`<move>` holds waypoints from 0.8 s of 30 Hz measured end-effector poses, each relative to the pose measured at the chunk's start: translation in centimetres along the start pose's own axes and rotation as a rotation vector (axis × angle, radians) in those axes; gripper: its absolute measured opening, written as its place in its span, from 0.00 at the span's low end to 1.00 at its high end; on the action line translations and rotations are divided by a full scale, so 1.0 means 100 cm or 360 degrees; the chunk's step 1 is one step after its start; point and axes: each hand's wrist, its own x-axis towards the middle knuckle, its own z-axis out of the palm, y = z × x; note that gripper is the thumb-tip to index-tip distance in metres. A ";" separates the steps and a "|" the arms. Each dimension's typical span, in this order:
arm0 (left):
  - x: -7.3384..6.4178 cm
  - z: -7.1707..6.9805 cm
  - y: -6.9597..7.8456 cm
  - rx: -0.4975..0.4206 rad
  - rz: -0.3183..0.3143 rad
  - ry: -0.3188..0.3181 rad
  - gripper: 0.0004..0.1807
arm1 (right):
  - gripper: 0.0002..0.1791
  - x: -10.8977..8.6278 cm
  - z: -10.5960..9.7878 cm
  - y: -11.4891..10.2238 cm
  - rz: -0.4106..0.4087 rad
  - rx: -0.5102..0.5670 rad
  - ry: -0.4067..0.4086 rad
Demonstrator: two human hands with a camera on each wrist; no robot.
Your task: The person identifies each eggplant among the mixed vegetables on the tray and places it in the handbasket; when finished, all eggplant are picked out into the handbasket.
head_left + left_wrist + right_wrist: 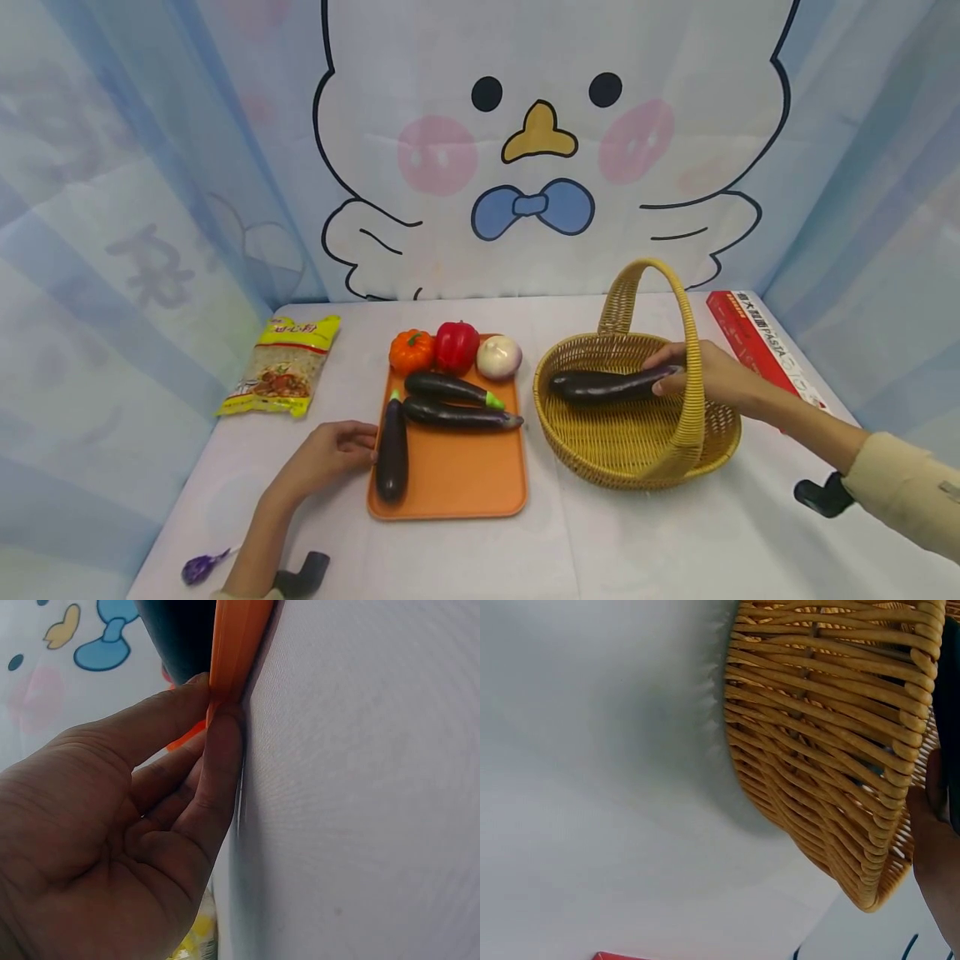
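While three eggplants (450,412) fill the tray (465,475), the basket (637,467) holds one eggplant (600,385).

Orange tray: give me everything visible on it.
The orange tray is a flat, plastic-looking rectangle with rounded corners and a low rim, lying flat on the white table left of the basket. It carries three eggplants, a small pumpkin, a red pepper and an onion. The left hand pinches its left rim, seen close in the left wrist view.

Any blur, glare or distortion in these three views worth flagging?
Head view: even soft light, no glare, mild wide-angle bending at the edges. Left wrist view: the left hand at the orange plastic tray is very close and soft. Right wrist view: the woven wicker basket is sharp; the right hand is cropped and dark.
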 end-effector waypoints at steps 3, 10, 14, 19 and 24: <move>0.000 0.000 0.000 0.0002 -0.0003 -0.0004 0.22 | 0.15 0.001 0.001 0.003 -0.0005 -0.0018 0.0005; 0.000 -0.001 -0.001 0.0002 -0.0002 -0.0002 0.22 | 0.16 0.002 0.005 0.011 0.0001 0.0023 -0.0057; 0.001 -0.001 -0.001 -0.0003 -0.0002 -0.0010 0.22 | 0.15 0.003 0.006 0.014 0.0006 0.0061 -0.0082; 0.001 -0.001 -0.001 -0.0013 0.0004 -0.0014 0.22 | 0.15 0.003 0.009 0.014 0.0026 0.0082 -0.0087; 0.000 -0.001 -0.002 -0.0020 0.0004 -0.0004 0.22 | 0.16 0.003 0.011 0.015 0.0067 0.0080 -0.0104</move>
